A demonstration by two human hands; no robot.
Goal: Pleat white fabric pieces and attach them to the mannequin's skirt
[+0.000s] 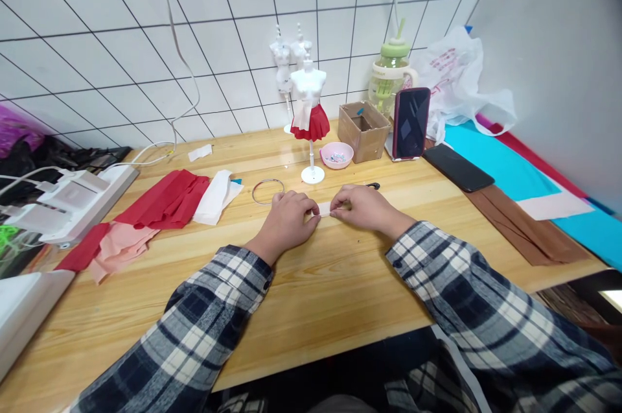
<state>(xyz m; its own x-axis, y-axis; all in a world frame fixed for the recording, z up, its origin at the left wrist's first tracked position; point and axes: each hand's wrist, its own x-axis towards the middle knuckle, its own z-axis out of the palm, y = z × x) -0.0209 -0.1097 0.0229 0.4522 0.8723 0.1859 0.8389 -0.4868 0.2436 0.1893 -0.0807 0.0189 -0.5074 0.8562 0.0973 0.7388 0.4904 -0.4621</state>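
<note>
Two hands [290, 218] [359, 205] are showing with one white strip [324, 209]; also appearing are two smartphones [411, 122] [459, 166], one cardboard box [372, 142], one pink bowl [341, 165], one straw-topped bottle [387, 79], one thin ring [253, 192], one power strip [114, 196].

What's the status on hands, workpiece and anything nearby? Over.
Left hand and right hand pinching opposite ends of pale strip. Strip low at tabletop. Metal ring close by left hand, apart from strip.

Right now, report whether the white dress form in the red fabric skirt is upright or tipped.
Upright: the dress form rises straight above its round white base, which sits flat on the wooden table.
</note>
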